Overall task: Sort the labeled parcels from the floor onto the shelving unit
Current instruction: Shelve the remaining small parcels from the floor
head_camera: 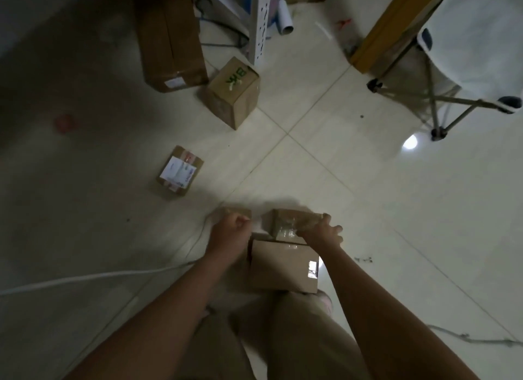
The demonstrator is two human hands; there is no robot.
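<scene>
Your right hand (321, 234) grasps a taped parcel (283, 222), with the fingers curled over its right end. This parcel is brown cardboard wrapped in clear, shiny tape. It is low in front of your knees, against the far edge of a plain box (278, 266). I cannot tell if it rests on the floor (368, 181) or is a little lifted. The plain box is larger and smooth brown, with a small bright patch near its right corner.

Your left hand (230, 229) is clenched at the near edge of a small parcel (236, 211), which is mostly hidden behind it. I cannot tell if the fingers really hold it or only lie against it.

Farther away on the left, a labelled parcel (179, 170) lies flat with a white label facing up. Beyond it, a box with green letters (233, 91) stands just beside the foot of the white perforated shelving upright (261, 20). A long carton (169, 37) lies near its left side, with a small label at the near end.

The floor is made of pale glossy tiles with thin joints that cross in the middle. Its left part is in shadow, and on the right there is a round reflection of light. A white cable (85, 277) runs over the floor on the left. A folding frame (437, 102) with metal legs and a white cover stands at the upper right. A paper roll (285, 17) lies behind the upright.
</scene>
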